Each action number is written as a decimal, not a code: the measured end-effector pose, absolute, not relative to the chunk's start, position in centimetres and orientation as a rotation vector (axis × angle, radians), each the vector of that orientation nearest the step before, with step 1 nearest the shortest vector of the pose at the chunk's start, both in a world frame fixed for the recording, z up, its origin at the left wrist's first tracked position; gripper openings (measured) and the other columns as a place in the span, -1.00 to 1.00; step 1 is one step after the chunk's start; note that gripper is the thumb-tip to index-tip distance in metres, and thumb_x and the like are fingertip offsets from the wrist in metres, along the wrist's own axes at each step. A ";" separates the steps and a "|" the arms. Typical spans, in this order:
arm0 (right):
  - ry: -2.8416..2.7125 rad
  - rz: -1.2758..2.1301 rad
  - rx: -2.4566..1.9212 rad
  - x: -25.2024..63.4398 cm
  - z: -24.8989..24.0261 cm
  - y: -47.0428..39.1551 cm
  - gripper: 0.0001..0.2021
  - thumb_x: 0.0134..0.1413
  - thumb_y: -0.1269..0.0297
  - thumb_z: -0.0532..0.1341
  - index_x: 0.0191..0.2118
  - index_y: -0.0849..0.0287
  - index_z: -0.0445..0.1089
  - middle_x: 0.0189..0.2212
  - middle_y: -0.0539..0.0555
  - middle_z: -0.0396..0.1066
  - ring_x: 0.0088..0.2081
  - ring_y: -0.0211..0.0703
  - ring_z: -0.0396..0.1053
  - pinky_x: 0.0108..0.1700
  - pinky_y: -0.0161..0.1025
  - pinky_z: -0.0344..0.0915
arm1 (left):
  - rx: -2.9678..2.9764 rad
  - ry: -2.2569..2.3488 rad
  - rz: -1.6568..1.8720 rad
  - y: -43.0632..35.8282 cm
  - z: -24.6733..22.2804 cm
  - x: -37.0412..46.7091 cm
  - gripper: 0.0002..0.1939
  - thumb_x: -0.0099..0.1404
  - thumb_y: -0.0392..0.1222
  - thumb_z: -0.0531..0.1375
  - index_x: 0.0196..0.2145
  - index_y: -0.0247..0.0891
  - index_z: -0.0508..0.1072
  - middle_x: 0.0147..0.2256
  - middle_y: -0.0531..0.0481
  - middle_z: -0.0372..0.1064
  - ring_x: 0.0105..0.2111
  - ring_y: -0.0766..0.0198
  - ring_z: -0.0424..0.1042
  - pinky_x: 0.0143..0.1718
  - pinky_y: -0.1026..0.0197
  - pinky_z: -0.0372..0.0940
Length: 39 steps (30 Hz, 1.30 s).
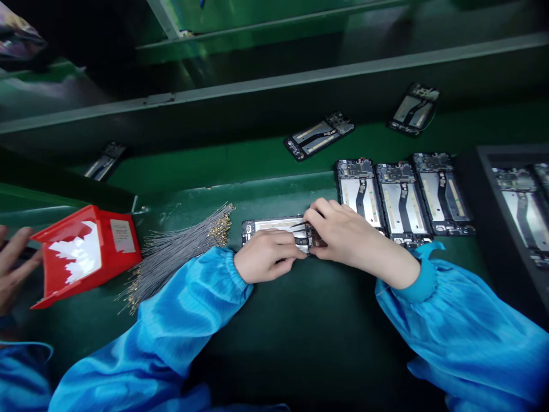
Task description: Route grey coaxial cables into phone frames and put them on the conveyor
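An opened phone frame [268, 225] lies sideways on the green bench in front of me. My left hand [266, 256] is curled over its near edge and grips slim metal tweezers [297, 226] that point right across the frame. My right hand [343, 233] presses down on the right end of the same frame, fingertips beside the tweezer tips. Both arms wear blue sleeves. The part under the fingers is hidden.
A bundle of thin grey cables with gold tips [180, 246] lies left of the frame. A red bin [86, 254] stands further left, touched by another person's hand [12, 266]. Three phone frames [403, 197] line up at right; more lie on the belt [319, 136] and in a dark tray [521, 209].
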State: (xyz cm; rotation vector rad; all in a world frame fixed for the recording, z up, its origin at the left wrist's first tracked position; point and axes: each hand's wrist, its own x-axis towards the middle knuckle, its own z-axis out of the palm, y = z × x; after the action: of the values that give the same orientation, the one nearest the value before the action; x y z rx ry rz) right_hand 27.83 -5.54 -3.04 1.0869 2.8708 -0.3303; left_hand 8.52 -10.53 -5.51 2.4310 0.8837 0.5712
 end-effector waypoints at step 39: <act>2.921 -0.460 0.997 27.3 -2.6 -5.3 -0.78 -0.14 0.35 0.18 -0.30 0.20 0.16 -0.26 0.09 0.16 -0.35 -0.18 0.16 -0.36 -0.28 0.10 | 2.517 0.958 0.442 -10.8 -5.5 9.0 -0.87 0.13 -0.33 0.00 -0.42 -0.27 0.33 -0.46 0.03 0.28 -0.41 0.31 0.23 -0.34 0.26 0.17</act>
State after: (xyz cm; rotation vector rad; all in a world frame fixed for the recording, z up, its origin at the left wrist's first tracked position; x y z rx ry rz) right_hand 27.33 -5.31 -2.60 0.9966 2.9211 -0.4601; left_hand 8.96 -10.76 -5.50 2.5170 0.9576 0.4420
